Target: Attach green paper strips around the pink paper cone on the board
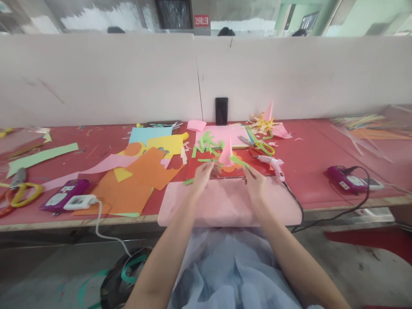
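Head view: where does the pink cone [226, 155] stand?

Between the two hands, point up, over an orange paper shape [229, 169] on the red table [309, 161]

And the fingers?

The right hand [255, 180] looks to be pinching a green strip [239, 162]; the left hand [206, 172] has bent fingers at the cone's left, too blurred for me to tell whether they grip anything

Which way does the strip run?

Slantwise, from the right fingertips toward far left, its free end by the cone's base; whether it touches, I can't tell

Which hand is nearer the cone?

The left, just beside its base; the glue gun [273, 164] lies right of both hands
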Demonstrator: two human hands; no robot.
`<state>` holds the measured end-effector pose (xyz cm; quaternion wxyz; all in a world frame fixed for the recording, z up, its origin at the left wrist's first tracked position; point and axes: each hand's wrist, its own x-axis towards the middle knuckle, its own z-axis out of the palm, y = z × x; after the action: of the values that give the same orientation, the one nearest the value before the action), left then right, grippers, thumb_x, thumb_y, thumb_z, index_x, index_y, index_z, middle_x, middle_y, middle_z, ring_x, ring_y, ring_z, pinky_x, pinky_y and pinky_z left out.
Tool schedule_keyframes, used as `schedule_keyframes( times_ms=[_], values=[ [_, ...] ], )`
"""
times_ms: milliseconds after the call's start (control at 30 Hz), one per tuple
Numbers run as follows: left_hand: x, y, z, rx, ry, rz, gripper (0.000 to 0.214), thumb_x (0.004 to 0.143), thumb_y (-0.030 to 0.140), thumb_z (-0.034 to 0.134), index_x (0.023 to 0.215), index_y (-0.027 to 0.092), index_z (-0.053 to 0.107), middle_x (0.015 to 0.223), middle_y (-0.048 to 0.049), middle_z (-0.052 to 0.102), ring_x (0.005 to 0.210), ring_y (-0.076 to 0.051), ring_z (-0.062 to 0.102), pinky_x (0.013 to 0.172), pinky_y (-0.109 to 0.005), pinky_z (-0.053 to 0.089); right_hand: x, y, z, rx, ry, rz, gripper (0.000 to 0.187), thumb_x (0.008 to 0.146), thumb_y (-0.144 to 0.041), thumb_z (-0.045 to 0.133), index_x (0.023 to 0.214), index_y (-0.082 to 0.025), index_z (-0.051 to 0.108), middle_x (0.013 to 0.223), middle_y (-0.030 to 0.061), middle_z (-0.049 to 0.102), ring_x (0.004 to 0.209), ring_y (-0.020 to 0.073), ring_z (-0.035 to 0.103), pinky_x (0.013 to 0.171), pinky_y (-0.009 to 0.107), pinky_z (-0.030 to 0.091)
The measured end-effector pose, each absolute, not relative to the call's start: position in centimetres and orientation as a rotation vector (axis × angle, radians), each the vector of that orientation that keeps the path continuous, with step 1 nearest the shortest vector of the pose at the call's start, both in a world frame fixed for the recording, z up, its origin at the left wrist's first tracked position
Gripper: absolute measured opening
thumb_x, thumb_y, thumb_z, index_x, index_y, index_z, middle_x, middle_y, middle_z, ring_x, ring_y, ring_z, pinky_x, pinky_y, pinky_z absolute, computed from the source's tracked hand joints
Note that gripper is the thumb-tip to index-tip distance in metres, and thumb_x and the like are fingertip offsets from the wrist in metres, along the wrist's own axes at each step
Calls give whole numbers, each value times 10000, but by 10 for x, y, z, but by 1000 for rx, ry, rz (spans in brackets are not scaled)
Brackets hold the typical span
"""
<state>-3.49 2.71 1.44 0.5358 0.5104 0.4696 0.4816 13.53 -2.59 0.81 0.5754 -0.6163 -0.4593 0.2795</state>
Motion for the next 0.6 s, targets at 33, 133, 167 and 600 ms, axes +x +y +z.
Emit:
schedule_keyframes(
  times_ms=[33,133,167,600],
  values=[
    [-31,24,15,1261,1066,1040,414,758,564,558,775,156,624,665,-62,667,573,-167,624,580,-319,514,132,-27,7,-1445,-1164,610,326,838,-433,470,817,-185,680,609,1,592,547,126,498,568,257,426],
    [-26,20,14,1326,1032,928,436,729,585,586,770,152,624,647,-52,663,569,-161,626,602,-320,529,123,-32,2,-1350,-1563,476,329,873,-328,428,1074,-242,674,984,48,688,831,168,615,784,291,476],
    [-26,20,14,1332,1047,942,427,721,580,596,751,155,617,638,-44,656,571,-159,626,602,-314,529,121,-33,1,-1330,-1676,428,338,878,-293,418,1110,-257,661,1060,49,677,912,176,614,836,299,467],
    [-33,28,15,1504,1297,1098,200,709,390,627,735,195,668,761,-23,702,757,-195,651,686,-279,502,126,-18,-6,-1387,-1298,814,435,840,-544,435,732,-176,642,646,35,655,576,145,585,582,254,453]
  ],
)
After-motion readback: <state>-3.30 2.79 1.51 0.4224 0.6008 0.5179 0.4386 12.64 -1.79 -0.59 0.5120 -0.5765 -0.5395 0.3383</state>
